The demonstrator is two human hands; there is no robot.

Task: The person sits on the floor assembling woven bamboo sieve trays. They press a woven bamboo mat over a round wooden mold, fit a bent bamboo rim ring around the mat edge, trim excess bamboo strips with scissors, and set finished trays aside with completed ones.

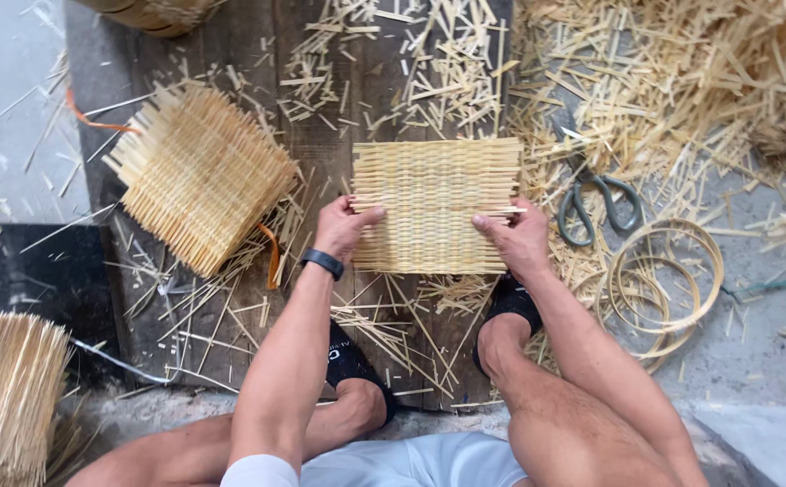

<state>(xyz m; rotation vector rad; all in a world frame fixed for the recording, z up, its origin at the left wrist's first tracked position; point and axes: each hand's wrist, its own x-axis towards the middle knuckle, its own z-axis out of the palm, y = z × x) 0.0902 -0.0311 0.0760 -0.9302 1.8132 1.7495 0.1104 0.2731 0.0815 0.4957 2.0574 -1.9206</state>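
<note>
Between the knees, on dark wooden boards (321, 162): a square woven bamboo mat (435, 206), lying flat, pale yellow, loose strip ends bristling along its top and sides. Left hand (343, 225) pinching the mat's left edge, fingers clenched on the weave, black watch (322, 262) on the wrist. Right hand (519, 239) gripping the right edge, fingers closed on a few projecting strips. Left of the mat, well apart — a stack of finished woven squares (202, 176), tilted, an orange strap (272, 255) curling at its lower corner. Bottom left, a bundle of cut bamboo strips (5, 388) standing on end. Right of the mat, grey-handled scissors (598, 209) just beside the right hand, and below them thin bamboo hoops (663, 284) nested on the grey floor. Top right, a deep heap of offcuts (681, 81). No labels or packages visible. Boards strewn with slivers all round; little bare room except the grey floor at far left and lower right.
</note>
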